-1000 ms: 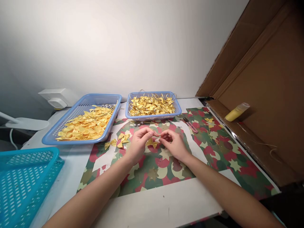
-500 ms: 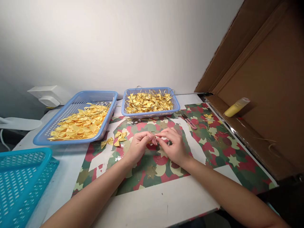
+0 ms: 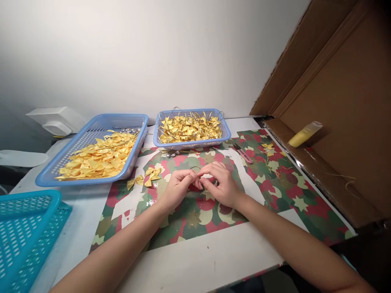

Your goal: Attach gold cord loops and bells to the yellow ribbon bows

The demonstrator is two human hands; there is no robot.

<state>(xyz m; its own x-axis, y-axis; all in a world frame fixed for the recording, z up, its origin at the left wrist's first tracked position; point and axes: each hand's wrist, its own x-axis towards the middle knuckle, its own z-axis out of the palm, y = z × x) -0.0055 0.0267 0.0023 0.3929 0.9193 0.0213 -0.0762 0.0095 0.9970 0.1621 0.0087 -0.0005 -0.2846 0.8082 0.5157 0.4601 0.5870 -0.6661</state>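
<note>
My left hand (image 3: 179, 186) and my right hand (image 3: 222, 186) meet above the patterned sheet, fingertips almost touching. Between them a thin gold cord (image 3: 195, 167) shows as a small loop rising over the fingers. Both hands are closed in a pinch on it; the fingers cover the rest of it. Left of my left hand lie two yellow ribbon bows (image 3: 152, 174). Beyond the hands are some small silver bells (image 3: 173, 154), close to the smaller blue basket (image 3: 192, 145), which is full of yellow bows with gold cords.
A larger blue basket (image 3: 88, 182) holds yellow bows at the left, with a teal basket (image 3: 45, 228) nearer me. A pink utility knife (image 3: 243, 155) and another yellow bow (image 3: 268, 146) lie to the right. A yellow tube (image 3: 304, 135) leans by the cardboard wall (image 3: 332, 89).
The view has shifted slightly. The gold cord loop now stands out more above my fingers, and the small shiny bit under my left fingertips no longer shows. Both hands stay together.
</note>
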